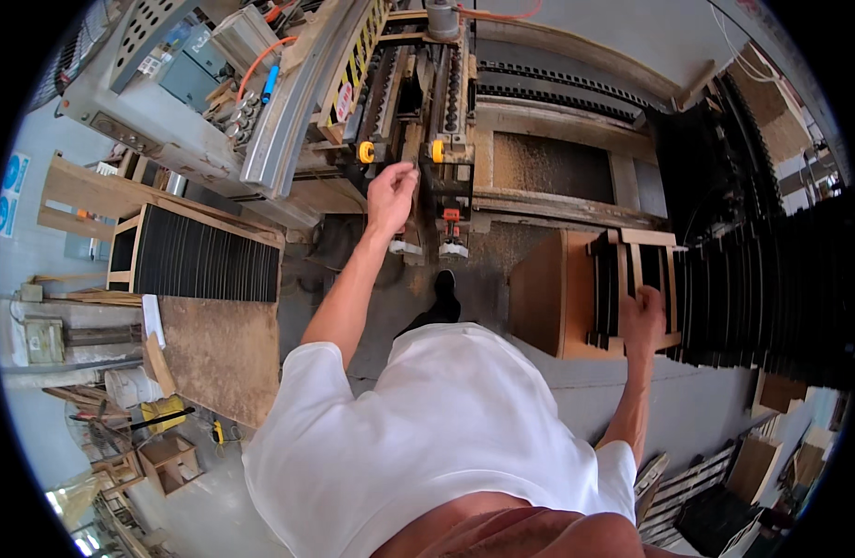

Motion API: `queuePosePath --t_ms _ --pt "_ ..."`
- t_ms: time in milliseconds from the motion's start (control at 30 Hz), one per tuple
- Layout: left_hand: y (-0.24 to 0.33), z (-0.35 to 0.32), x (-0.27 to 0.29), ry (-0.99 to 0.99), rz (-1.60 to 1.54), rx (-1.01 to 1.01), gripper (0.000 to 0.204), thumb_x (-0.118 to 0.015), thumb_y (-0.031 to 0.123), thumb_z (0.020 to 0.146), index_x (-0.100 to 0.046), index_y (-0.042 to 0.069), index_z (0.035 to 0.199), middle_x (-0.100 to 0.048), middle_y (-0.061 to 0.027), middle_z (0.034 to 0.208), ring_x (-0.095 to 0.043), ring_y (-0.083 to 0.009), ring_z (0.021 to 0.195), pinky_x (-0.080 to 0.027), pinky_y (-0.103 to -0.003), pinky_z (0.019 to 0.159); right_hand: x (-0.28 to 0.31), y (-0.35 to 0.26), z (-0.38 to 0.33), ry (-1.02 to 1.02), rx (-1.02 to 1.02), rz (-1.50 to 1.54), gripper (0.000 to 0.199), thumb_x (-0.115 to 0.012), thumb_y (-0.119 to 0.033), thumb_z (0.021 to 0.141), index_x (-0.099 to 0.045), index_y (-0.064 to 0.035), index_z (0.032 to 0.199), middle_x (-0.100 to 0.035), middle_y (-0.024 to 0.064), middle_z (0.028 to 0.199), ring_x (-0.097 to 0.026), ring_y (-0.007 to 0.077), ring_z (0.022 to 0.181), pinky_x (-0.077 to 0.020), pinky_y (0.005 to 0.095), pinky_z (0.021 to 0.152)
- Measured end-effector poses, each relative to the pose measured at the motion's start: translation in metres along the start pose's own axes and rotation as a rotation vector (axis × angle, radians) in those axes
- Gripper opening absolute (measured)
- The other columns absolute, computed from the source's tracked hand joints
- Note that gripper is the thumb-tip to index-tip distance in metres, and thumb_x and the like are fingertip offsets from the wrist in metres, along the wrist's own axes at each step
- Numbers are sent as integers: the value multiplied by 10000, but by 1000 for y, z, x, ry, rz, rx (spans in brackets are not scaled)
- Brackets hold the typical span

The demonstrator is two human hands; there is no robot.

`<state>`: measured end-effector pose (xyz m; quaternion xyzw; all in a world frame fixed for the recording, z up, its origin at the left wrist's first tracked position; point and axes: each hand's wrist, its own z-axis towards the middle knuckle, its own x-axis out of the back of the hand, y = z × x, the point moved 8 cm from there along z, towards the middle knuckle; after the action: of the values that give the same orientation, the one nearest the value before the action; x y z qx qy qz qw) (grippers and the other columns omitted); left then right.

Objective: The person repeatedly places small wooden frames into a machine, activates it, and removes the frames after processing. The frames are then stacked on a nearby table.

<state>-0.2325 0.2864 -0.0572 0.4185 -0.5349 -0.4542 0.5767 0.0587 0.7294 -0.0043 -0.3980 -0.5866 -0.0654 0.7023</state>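
My left hand (390, 197) reaches forward to the near end of a woodworking machine (453, 153). Its fingers are curled in beside a narrow wooden strip (411, 144) between the two rails; what they hold, if anything, is too small to make out. Out to the right, my right hand (641, 318) is closed at the end of a black-panelled wooden frame (671, 286). This frame is at the near end of a long row of black frames (762, 307), beside a brown wooden box (543, 293). The fingertips of the right hand are partly hidden.
Yellow knobs (366, 152) and white-footed rail ends stick out from the machine. At left, a stack of black-panelled frames (204, 256) stands behind a brown board-topped table (223, 349). Sawdust lies in the machine bed (548, 167). An open wooden box (170, 463) sits lower left.
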Motion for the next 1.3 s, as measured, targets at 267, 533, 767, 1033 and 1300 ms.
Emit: queuePosePath --t_ms 267,533,767,1033,1300 --pt "-36 188 -21 -34 -383 288 405 -569 244 949 -512 -4 1264 -620 -121 1171 -624 -226 1035 -526 -340 859 39 -58 17 242 111 210 285 -620 -82 908 -581 -9 1181 -633 75 961 -562 171 823 -462 317 740" --pt "-92 377 -69 73 -623 492 648 -599 468 901 -470 -37 1286 -537 -213 1231 -579 -346 1093 -554 -454 858 17 -145 47 123 121 310 245 -642 -8 864 -618 -38 1106 -487 -19 759 -411 77 685 -371 231 588" --pt "-115 457 -85 220 -908 553 508 -592 327 933 -423 -14 1269 -525 -171 1135 -568 -340 1036 -512 -508 927 -14 -202 76 12 218 236 275 -675 17 803 -627 -53 1065 -555 78 784 -513 207 692 -428 323 622" --pt "-93 367 -79 272 -1001 466 423 -572 143 936 -398 -82 1249 -440 -231 1261 -516 -377 1148 -575 -457 870 -68 -311 155 -91 567 146 271 -681 14 750 -626 -60 1005 -615 100 820 -561 303 769 -463 385 680" --pt "-96 229 -62 104 -1053 445 220 -544 91 915 -554 16 1122 -625 -99 1050 -601 -259 1020 -494 -397 898 -184 -461 209 -174 1208 160 216 -667 -100 754 -651 -89 969 -666 77 895 -595 302 895 -473 406 802"
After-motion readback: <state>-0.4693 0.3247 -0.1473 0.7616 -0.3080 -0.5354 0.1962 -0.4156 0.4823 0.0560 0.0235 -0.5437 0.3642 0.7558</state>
